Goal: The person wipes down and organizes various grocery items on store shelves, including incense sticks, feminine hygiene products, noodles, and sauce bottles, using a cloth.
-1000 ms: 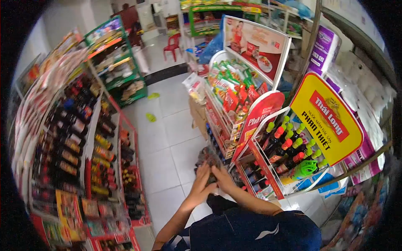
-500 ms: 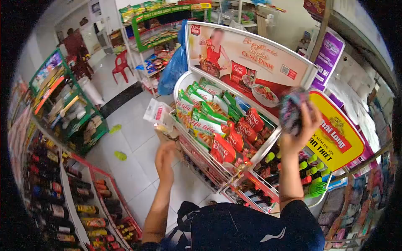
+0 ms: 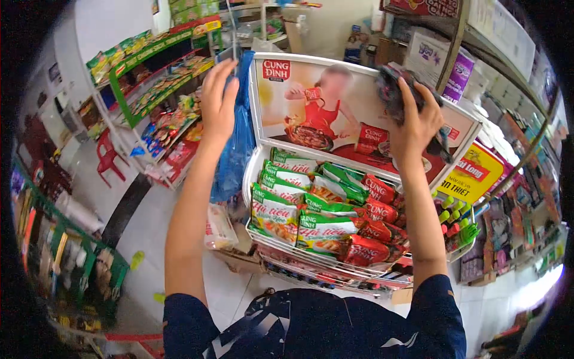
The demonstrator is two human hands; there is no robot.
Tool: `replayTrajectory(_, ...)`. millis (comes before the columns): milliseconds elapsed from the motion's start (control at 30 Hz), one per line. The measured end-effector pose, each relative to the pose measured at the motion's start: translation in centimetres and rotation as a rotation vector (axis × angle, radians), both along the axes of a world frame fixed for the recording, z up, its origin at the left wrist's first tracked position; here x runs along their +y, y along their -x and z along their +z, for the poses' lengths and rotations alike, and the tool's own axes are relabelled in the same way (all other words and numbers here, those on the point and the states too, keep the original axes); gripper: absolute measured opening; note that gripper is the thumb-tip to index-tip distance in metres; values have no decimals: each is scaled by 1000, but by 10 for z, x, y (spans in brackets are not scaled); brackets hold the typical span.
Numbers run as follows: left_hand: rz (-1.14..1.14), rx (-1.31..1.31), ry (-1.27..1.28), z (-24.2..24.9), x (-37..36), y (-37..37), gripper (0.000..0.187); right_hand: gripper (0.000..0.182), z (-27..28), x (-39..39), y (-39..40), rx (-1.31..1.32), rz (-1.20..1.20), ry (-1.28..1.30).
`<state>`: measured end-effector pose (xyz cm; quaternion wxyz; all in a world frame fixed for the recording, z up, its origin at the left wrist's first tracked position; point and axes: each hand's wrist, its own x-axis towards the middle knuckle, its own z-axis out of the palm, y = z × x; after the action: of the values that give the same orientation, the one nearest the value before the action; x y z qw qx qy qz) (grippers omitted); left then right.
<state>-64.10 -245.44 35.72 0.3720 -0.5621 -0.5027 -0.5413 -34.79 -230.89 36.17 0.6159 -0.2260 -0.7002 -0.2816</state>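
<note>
My left hand (image 3: 219, 105) is raised beside the upper left corner of the display sign (image 3: 281, 105), fingers apart and nothing in it. A dark, crumpled cloth (image 3: 391, 96) is in my right hand (image 3: 418, 122), against the upper right part of the sign. Below the sign, a white wire rack (image 3: 254, 236) holds green-and-white noodle packets (image 3: 326, 232) and red packets (image 3: 366, 250). A blue plastic bag (image 3: 233, 158) hangs at the sign's left edge, just below my left hand.
Green snack shelves (image 3: 155, 51) and a red plastic chair (image 3: 109, 158) stand at the left. A yellow sign (image 3: 475, 173) rises over green-capped bottles (image 3: 454, 215) on the right. A plastic bag with white contents (image 3: 220, 230) sits left of the rack.
My left hand has risen from beside the rack to the sign's upper left corner. My right hand, with the cloth, has moved onto the sign's upper right. The view has shifted and turned.
</note>
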Motion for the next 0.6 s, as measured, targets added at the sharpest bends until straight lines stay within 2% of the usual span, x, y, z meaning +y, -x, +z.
replayTrajectory(133,-234,-11,11,29,37,38,32,58,8,-26,82,-28,152,9)
replayTrajectory(200,-114,174,61,43,48,31,30,54,-2,-31,131,-117,218,12)
replayTrajectory(233,31,408,24,48,57,30,30,47,-5,-36,155,-195,261,-30)
replayTrajectory(267,-18,419,13,51,64,24,30,40,-7,-58,169,-345,216,115)
replayTrajectory(300,-119,432,142,53,67,17,30,35,-25,-58,189,-398,164,59)
replayTrajectory(333,-216,450,275,54,68,10,29,34,-46,-54,202,-321,297,-20)
replayTrajectory(367,-232,463,257,56,66,-1,29,35,-62,-52,209,-314,279,-87)
replayTrajectory(400,-280,474,250,57,67,-6,29,28,-73,-61,199,-381,252,-83)
replayTrajectory(467,-175,424,347,54,68,-4,29,26,-102,-57,181,-550,204,-133)
replayTrajectory(533,-203,418,349,49,67,0,29,25,-120,-44,157,-716,205,-216)
replayTrajectory(600,-92,494,257,45,74,5,30,31,-107,-37,139,-740,151,-238)
